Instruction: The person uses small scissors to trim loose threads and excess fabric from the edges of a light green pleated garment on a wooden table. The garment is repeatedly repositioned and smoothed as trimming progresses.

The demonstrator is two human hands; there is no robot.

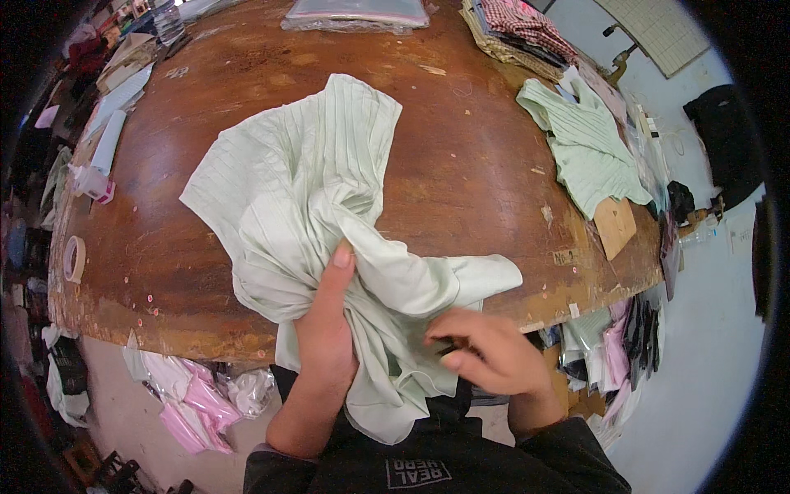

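Observation:
A pale green pleated garment (284, 165) lies bunched over the near edge of the wooden table, its pleated part spread away from me and its lower folds hanging toward my lap. My left hand (327, 329) grips the gathered cloth in the middle, thumb on top and fingers hidden under the folds. Just right of the hanging folds, my right hand (494, 352) is curled, slightly blurred, around a small black object (447, 346). Only a bit of that object shows between thumb and fingers, so its kind cannot be told.
Another pale green garment (580, 140) lies at the right beside a tan card piece (615, 228). Folded checked cloth (527, 33) is stacked far right. Clear plastic packets (355, 15) lie at the back. A tape roll (74, 259) and white bottle (92, 184) sit left.

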